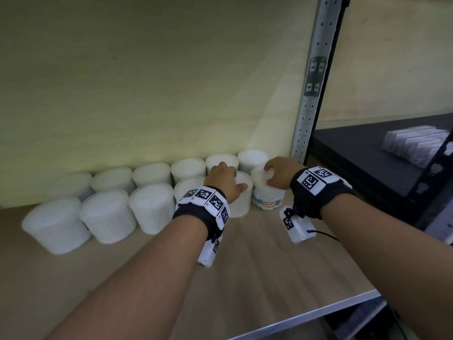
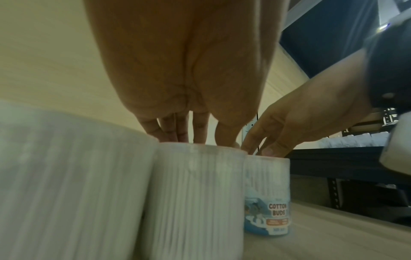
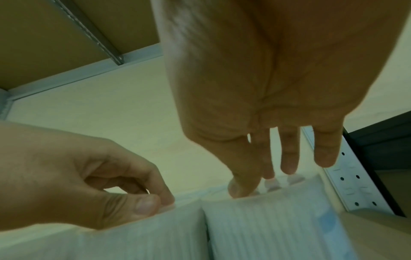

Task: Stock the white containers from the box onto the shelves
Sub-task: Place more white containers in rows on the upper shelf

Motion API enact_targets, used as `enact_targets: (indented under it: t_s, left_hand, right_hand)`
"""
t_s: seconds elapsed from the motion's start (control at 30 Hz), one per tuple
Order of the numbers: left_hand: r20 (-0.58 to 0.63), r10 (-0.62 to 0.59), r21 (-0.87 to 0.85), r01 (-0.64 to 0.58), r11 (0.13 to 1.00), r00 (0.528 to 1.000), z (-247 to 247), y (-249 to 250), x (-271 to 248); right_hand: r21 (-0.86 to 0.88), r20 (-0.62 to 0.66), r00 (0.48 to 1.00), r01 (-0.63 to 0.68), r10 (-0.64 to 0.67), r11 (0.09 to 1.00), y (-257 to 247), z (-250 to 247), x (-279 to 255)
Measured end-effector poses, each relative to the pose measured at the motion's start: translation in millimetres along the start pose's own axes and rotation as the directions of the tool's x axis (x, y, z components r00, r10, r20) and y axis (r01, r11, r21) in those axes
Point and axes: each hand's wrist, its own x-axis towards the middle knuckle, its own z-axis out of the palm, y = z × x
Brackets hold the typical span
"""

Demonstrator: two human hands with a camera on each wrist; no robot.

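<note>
head view: the left hand (image 1: 226, 182) grips the top of a white container (image 1: 241, 200) on the wooden shelf (image 1: 269, 266); the right hand (image 1: 279, 174) grips a cotton buds tub (image 1: 268, 196) just beside it.
left wrist view: left fingertips (image 2: 169, 135) curl over that container's lid rim.
right wrist view: right fingertips (image 3: 242, 186) press the tub's top.

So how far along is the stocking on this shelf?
Two rows of white containers already stand along the wooden shelf. In hand: the left hand holds one container by its top, and the right hand holds the labelled one at the row's right end. The box is out of view, so what remains is unknown.
</note>
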Motion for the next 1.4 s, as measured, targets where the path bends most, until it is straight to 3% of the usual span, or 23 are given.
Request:
enact_targets:
  t_s: [0.2,0.37,0.6,0.87,1.13,1.4]
  left_hand:
    - [-0.001,0.003,0.000,-0.003,1.000,1.000,0,1,0]
    - [-0.005,0.001,0.000,-0.001,1.000,1.000,0,1,0]
    - [-0.021,0.001,-0.008,-0.002,1.000,1.000,2,0,0]
    - [-0.004,0.007,0.007,-0.007,1.000,1.000,-1,0,-1]
    - [0.052,0.014,0.032,-0.016,0.999,0.999,-5,2,0]
    - [0.190,0.085,0.043,-0.095,0.995,0.978,-19,6,0]
  right_hand:
    - [0.076,0.015,0.999,0.047,-0.048,0.996,1,0,-2]
    - [-0.001,-0.058,0.998,0.012,-0.012,1.000,-2,3,-1]
    - [-0.076,-0.018,0.997,0.071,-0.072,0.995,3,3,0]
    - [-0.035,0.030,0.991,0.135,-0.134,0.990,11,0,-4]
    - [-0.057,0.008,0.988,0.153,-0.152,0.987,12,-1,-5]
    - [-0.059,0.001,0.989,0.149,-0.149,0.987,12,1,-3]
